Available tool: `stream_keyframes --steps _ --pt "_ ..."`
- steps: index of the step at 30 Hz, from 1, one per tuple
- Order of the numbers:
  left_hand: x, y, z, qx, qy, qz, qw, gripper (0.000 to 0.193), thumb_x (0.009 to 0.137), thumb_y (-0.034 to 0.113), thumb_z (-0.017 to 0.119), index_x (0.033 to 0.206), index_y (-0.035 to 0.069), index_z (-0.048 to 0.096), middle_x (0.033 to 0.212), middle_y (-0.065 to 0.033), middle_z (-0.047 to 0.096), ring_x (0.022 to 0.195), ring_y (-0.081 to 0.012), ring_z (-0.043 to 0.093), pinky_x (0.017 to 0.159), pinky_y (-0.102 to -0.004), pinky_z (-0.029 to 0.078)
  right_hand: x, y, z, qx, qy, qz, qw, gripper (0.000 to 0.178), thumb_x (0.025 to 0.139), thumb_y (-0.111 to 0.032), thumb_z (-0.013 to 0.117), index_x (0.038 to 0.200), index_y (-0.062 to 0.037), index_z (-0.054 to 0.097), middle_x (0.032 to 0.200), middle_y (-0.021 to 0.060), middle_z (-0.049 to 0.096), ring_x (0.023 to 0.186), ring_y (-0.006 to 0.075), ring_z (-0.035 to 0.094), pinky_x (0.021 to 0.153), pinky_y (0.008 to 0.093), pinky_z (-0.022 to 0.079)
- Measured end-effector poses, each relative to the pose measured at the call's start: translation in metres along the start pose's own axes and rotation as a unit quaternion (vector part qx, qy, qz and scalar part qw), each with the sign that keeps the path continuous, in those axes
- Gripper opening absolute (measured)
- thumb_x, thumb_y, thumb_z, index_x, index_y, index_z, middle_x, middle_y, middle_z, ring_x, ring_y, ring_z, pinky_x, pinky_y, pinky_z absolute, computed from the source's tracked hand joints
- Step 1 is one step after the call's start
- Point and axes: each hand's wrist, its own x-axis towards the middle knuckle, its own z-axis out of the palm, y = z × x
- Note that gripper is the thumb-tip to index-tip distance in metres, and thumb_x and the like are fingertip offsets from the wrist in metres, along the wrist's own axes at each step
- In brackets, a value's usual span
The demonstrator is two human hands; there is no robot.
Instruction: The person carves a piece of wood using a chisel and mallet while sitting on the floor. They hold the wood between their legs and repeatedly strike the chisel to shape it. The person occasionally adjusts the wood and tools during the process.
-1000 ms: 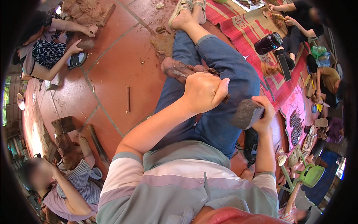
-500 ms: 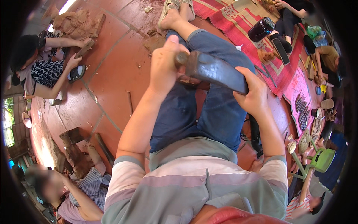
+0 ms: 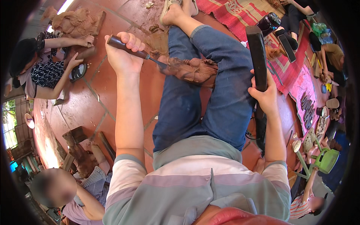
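My left hand [image 3: 125,56] is closed around the brown handle of a chisel [image 3: 139,53]. The chisel's metal blade slants down to the right and meets the left end of a carved reddish-brown wood piece [image 3: 193,71], which lies across my thighs. Its surface carries rounded, figure-like relief; its underside is hidden. Off to the right, my right hand [image 3: 267,95] grips a long, dark wooden mallet [image 3: 256,48], lifted upright beside my knee and apart from the chisel. Part of the mallet's lower length is behind my hand.
At left, a co-worker [image 3: 41,63] works beside another wood carving [image 3: 77,22]; a second person [image 3: 86,202] sits lower left. A red patterned mat [image 3: 228,18], a dark jar [image 3: 269,23], many chisels [image 3: 307,108] on pink cloth and a green stool [image 3: 325,161] lie rightward.
The mallet has swung from the chisel handle's end up to the right, turning upright. My left hand has shifted left and tilted, and the carving and chisel blade now show.
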Motion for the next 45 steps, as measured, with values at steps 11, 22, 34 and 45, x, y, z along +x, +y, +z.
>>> stream_keyframes --steps 11,22,34,45 --pt "0.005 -0.014 0.02 0.07 0.075 0.034 0.994 0.048 0.095 0.043 0.026 0.064 0.011 0.043 0.053 0.0007 0.035 0.048 -0.013 0.032 0.048 -0.0282 0.028 0.017 -0.026 -0.002 -0.124 -0.045 0.009 0.991 0.052 0.065 -0.005 0.065 0.116 -0.0019 0.053 0.084 0.0033 0.056 0.075 0.01 0.053 0.071 0.0236 0.044" --pt "0.019 -0.011 0.024 0.08 0.117 0.004 0.99 0.026 0.083 0.028 0.036 0.065 0.011 0.042 0.052 0.0006 0.036 0.045 -0.0118 0.032 0.045 -0.0265 0.027 0.129 -0.21 0.112 -0.468 -0.268 -0.355 0.764 0.065 0.071 -0.009 0.06 0.135 -0.0152 0.048 0.105 0.0209 0.064 0.099 0.0363 0.062 0.085 0.0432 0.047" --pt "0.022 -0.012 0.015 0.054 0.133 -0.007 0.99 0.023 0.083 0.025 0.037 0.065 0.01 0.042 0.052 0.0002 0.037 0.045 -0.0116 0.031 0.045 -0.0267 0.027 0.141 -0.222 0.124 -0.491 -0.257 -0.359 0.751 0.067 0.069 -0.009 0.059 0.135 -0.0169 0.048 0.104 0.0206 0.065 0.097 0.0359 0.062 0.083 0.0417 0.049" --pt "0.014 -0.014 0.025 0.048 0.118 -0.003 0.992 0.025 0.083 0.028 0.037 0.065 0.011 0.043 0.052 0.0004 0.037 0.045 -0.0118 0.033 0.045 -0.0262 0.028 0.136 -0.221 0.13 -0.518 -0.281 -0.342 0.732 0.067 0.07 -0.01 0.058 0.136 -0.0166 0.047 0.107 0.0208 0.064 0.1 0.0357 0.061 0.085 0.0416 0.048"
